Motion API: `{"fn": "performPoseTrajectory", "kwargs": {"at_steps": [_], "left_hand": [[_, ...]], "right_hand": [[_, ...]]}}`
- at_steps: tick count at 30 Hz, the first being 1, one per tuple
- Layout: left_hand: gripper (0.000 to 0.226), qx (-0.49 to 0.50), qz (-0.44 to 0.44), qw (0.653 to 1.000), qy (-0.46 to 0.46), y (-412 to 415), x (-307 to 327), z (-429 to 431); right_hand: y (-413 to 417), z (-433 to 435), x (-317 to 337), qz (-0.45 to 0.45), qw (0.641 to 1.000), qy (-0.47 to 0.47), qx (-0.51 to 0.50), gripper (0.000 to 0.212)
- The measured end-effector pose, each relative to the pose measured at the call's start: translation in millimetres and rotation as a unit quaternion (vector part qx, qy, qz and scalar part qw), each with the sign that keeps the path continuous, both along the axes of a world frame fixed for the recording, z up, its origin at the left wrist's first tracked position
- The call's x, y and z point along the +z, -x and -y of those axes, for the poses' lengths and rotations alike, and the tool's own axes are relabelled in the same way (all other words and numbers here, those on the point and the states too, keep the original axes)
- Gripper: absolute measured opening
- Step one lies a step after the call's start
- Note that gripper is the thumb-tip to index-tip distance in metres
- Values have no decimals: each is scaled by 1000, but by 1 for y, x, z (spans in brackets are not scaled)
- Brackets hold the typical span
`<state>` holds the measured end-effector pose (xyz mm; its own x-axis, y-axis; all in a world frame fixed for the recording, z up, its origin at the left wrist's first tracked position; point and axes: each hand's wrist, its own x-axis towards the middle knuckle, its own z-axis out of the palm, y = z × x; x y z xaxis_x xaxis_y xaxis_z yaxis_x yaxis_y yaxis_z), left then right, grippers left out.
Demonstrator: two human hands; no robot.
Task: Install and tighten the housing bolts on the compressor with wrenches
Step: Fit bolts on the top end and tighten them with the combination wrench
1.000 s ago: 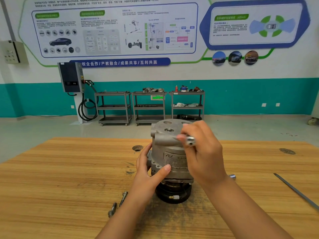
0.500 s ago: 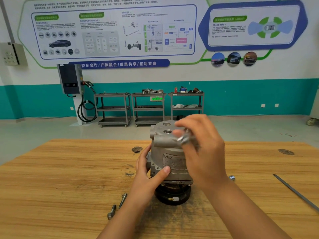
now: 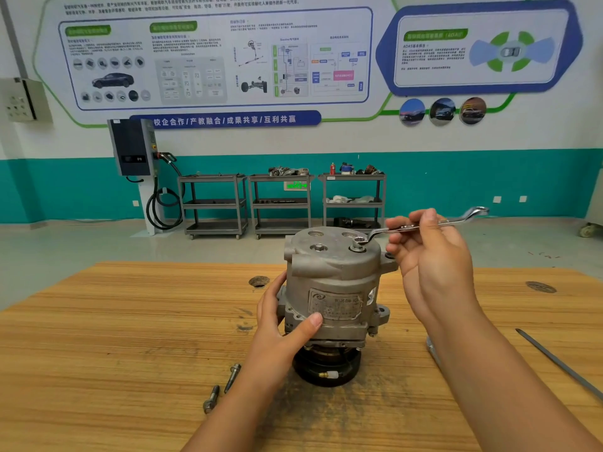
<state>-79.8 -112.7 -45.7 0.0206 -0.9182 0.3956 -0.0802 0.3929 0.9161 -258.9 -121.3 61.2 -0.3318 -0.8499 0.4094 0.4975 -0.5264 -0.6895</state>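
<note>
Moved since the earlier frames: my right hand (image 3: 430,262) has swung from in front of the compressor's top out to its right, taking the wrench handle with it; my left hand has kept its place

Compressor (image 3: 329,278): grey cast housing, upright on its black pulley (image 3: 326,367) on the wooden table (image 3: 130,321), label facing me

Wrench (image 3: 375,233): bright double-ring type with offset ends; near ring seated over a bolt (image 3: 358,246) on the right side of the compressor's top face, handle running out to the compressor's right and slightly upward, far ring free in the air

Right hand: beside the compressor's top, on its right; thumb and fingertips pinch the wrench handle about midway along, palm turned towards me

Left hand (image 3: 280,324): on the compressor's lower left flank, thumb pressed across the front below the label, fingers curled round the far side

Second bolt head (image 3: 318,246): set in the compressor's top face, left of the wrench ring

Loose bolts (image 3: 232,377): two, lying on the table left of the compressor's base and nearer to me, close together, apart from the compressor

Thin metal rod (image 3: 561,363): lying on the table well to the compressor's right

Metal piece (image 3: 431,347): on the table right of the compressor's base, mostly hidden behind my right forearm; I cannot tell what it is
</note>
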Motion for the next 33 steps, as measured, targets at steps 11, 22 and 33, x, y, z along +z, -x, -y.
{"fn": "performPoseTrajectory", "kwargs": {"at_steps": [11, 22, 33], "left_hand": [[69, -6, 2, 1000, 3, -1, 0, 1], [70, -2, -5, 1000, 5, -1, -1, 1], [70, 7, 4, 1000, 11, 0, -2, 3]], "right_hand": [[0, 10, -10, -45, 997, -58, -26, 25], [-21, 6, -29, -4, 991, 54, -122, 36], [-28, 4, -46, -246, 884, 280, -283, 35]]}}
